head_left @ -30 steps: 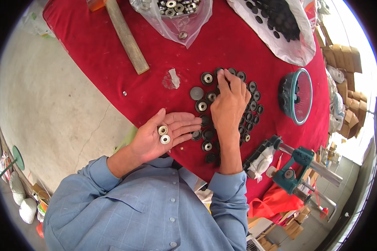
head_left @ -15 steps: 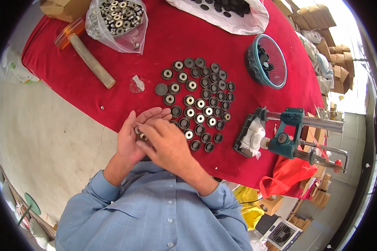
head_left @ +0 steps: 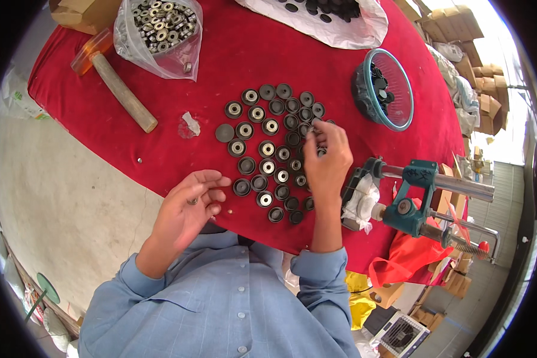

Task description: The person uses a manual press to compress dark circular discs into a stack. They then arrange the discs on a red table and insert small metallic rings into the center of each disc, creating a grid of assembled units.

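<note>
Round black caps (head_left: 276, 107) stand in a loose cluster on the red cloth (head_left: 179, 155); several hold a shiny metal ball bearing (head_left: 270, 126). My right hand (head_left: 329, 156) reaches over the right side of the cluster, thumb and fingers pinched on a small bearing that the fingertips mostly hide. The caps beneath this hand are partly covered. Left of the cluster, near the table's front edge, my left hand (head_left: 188, 209) is turned palm up with its fingers curled, and a small bearing (head_left: 193, 201) shows in it.
A teal hand press (head_left: 409, 206) stands at the right. Behind it sits a blue plastic basket (head_left: 401, 89) of black pieces. At the back are a bag of bearings (head_left: 188, 51) and a white sack (head_left: 364, 33) with black discs. A mallet (head_left: 122, 89) lies at the left.
My right hand has left my left palm and moved right and away from me, over the caps. My left hand has stayed near the front edge, its fingers more curled.
</note>
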The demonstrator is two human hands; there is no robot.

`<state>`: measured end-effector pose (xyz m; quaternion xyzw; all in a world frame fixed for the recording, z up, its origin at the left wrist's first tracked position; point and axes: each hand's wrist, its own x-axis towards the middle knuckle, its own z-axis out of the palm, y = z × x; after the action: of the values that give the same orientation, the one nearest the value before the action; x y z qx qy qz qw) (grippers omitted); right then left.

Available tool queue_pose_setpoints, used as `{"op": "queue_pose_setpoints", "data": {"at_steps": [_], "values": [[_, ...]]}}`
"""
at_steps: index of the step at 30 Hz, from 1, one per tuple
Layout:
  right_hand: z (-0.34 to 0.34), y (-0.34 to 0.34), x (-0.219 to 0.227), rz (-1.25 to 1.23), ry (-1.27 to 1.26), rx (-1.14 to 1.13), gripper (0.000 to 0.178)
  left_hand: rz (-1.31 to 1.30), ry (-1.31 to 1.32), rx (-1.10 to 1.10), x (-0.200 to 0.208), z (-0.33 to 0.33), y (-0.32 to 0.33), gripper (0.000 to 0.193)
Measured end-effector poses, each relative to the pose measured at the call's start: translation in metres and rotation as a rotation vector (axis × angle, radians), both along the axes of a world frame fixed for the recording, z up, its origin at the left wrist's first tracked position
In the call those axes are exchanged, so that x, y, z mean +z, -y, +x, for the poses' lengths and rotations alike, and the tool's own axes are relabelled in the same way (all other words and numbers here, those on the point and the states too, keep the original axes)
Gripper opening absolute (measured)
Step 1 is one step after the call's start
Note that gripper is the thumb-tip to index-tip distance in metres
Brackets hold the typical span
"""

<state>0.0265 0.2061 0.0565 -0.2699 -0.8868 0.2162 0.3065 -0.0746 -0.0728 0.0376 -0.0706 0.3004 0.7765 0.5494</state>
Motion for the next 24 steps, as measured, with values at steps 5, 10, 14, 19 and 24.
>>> {"op": "queue_pose_setpoints", "data": {"at_steps": [5, 10, 14, 19, 24], "values": [[0.007, -0.032, -0.021, -0.01, 0.116, -0.079, 0.021, -0.105, -0.132, 0.021, 0.022, -0.009, 0.003, 0.045], [0.002, -0.031, -0.026, 0.059, 0.077, -0.044, 0.015, -0.109, -0.173, 0.004, 0.012, -0.011, 0.002, 0.038], [0.001, -0.027, -0.028, 0.119, 0.045, -0.017, 0.013, -0.205, -0.214, 0.014, 0.014, -0.009, -0.007, 0.035], [0.0, -0.03, -0.023, 0.089, 0.082, -0.034, 0.013, -0.232, -0.323, 0.013, 0.008, -0.011, -0.004, 0.036], [0.004, -0.032, -0.028, 0.069, 0.029, -0.043, 0.013, -0.279, -0.438, 0.071, -0.001, -0.012, -0.002, 0.036]]}}
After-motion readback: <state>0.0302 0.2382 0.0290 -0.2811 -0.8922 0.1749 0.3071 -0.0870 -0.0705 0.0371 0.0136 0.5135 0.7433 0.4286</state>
